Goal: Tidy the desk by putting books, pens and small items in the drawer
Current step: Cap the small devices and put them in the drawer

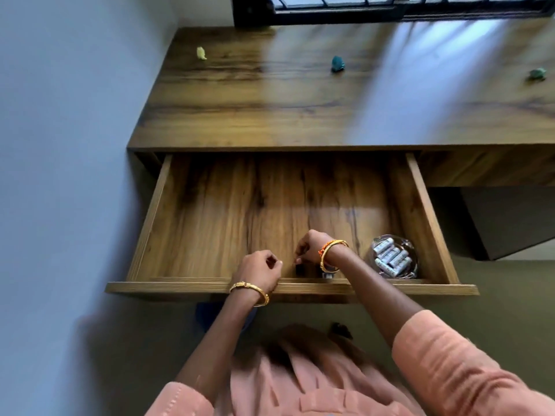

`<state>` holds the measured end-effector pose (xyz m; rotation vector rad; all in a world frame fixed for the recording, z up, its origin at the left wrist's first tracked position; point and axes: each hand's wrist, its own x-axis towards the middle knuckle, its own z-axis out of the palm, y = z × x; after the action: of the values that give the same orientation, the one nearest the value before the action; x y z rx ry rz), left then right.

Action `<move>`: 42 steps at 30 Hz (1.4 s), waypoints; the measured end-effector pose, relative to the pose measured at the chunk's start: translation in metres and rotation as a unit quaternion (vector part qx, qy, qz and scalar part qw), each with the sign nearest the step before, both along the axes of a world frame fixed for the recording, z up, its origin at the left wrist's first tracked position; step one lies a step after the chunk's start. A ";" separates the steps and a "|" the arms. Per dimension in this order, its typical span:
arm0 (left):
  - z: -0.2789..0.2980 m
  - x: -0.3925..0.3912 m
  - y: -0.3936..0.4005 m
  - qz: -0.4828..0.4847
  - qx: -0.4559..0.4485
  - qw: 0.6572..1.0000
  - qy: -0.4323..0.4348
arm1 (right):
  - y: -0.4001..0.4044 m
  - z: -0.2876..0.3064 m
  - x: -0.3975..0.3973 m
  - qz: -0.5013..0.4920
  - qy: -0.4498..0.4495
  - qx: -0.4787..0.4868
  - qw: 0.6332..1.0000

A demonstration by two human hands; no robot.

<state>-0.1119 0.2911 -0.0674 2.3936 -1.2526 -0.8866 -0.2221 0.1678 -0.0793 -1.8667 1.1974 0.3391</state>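
The wooden drawer (186, 229) is pulled wide out from under the desk (270, 109). My right hand (310, 246) reaches down at the drawer's front middle, fingers curled over a small dark item (298, 269) that stands by the front wall; whether it grips the item is unclear. My left hand (259, 270) hovers just left of it above the front edge, fingers loosely curled, holding nothing. A glass bowl (404, 249) of white batteries sits in the drawer's front right corner. Three small figurines stay on the desk: yellow (201, 53), blue (338, 63), green (537, 74).
A wall runs along the desk's left side and a dark-framed window (390, 7) lies behind it. A dark cabinet (510, 217) sits under the desk at the right. A small silver-capped item (329, 274) shows under my right wrist.
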 end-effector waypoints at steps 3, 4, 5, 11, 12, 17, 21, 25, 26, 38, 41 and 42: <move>0.000 0.000 -0.001 -0.003 0.019 1.000 -0.009 | 0.004 -0.004 0.004 0.004 0.048 -0.018 0.999; 0.000 0.000 -0.001 0.000 0.025 1.000 -0.006 | 0.005 -0.006 0.004 0.007 0.063 -0.032 0.997; -0.002 0.001 -0.001 0.003 0.029 1.000 -0.003 | 0.006 -0.008 0.004 0.015 0.078 -0.053 0.995; -0.002 0.000 -0.002 0.009 0.028 0.999 -0.018 | 0.011 -0.018 0.003 0.034 0.123 -0.125 0.984; -0.002 0.000 -0.002 0.010 0.027 0.999 -0.019 | 0.011 -0.019 0.002 0.033 0.124 -0.130 0.983; -0.003 -0.001 -0.003 0.007 0.026 0.999 -0.022 | 0.013 -0.021 -0.005 0.007 0.110 -0.145 0.983; -0.003 -0.002 -0.004 0.002 0.030 0.999 -0.022 | 0.017 -0.025 -0.006 -0.009 0.106 -0.155 0.982; -0.002 -0.004 -0.003 0.000 0.021 1.000 -0.018 | 0.020 -0.026 -0.008 -0.008 0.095 -0.166 0.981; -0.002 -0.005 -0.003 0.001 0.019 1.000 -0.018 | 0.020 -0.026 -0.008 -0.008 0.093 -0.166 0.982; 0.004 -0.011 0.001 0.008 -0.004 0.999 -0.054 | 0.036 0.013 -0.012 -0.107 -0.006 -0.214 0.971; 0.001 -0.015 0.007 0.014 -0.089 0.991 -0.096 | 0.050 0.031 -0.024 -0.155 -0.091 -0.216 0.960; -0.001 -0.017 0.010 0.016 -0.135 0.984 -0.117 | 0.057 0.033 -0.028 -0.162 -0.111 -0.218 0.956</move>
<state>-0.1288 0.3008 -0.0685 2.3380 -1.3173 -0.4034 -0.2500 0.2247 -0.0467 -1.9593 1.4741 -0.3347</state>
